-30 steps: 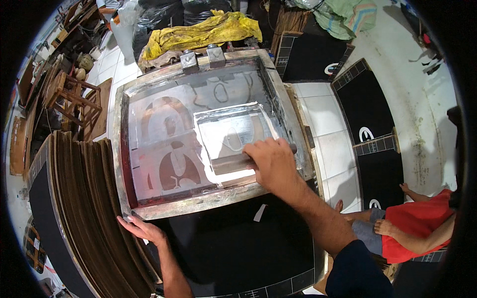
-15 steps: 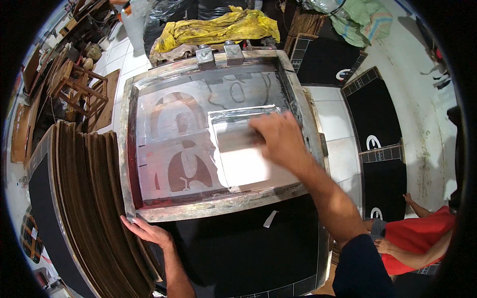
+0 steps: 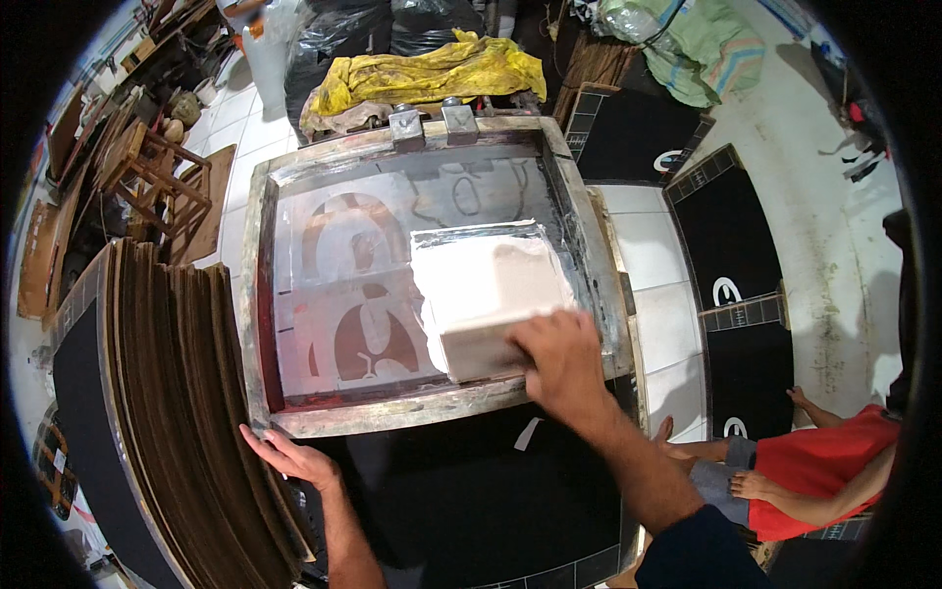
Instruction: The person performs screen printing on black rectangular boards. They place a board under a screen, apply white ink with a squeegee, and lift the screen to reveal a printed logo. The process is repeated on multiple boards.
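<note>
A screen-printing frame with worn wooden sides lies in front of me, clamped at its far edge. White ink covers a squarish patch on the right part of its mesh. Gripped in my right hand is a squeegee, pressed on the mesh at the near edge of the ink and slightly blurred. My left hand is open, fingers stretched, against the frame's near left corner. Below the frame lies a black sheet, with a small white scrap on it.
A tall stack of boards stands close on the left. Printed black sheets lie on the tiled floor to the right, where a person in a red top sits. A yellow cloth rests behind the metal clamps.
My right hand has drawn the squeegee toward me, from the middle of the ink patch to its near edge. White ink now shows across the area behind it. My left hand stays put.
</note>
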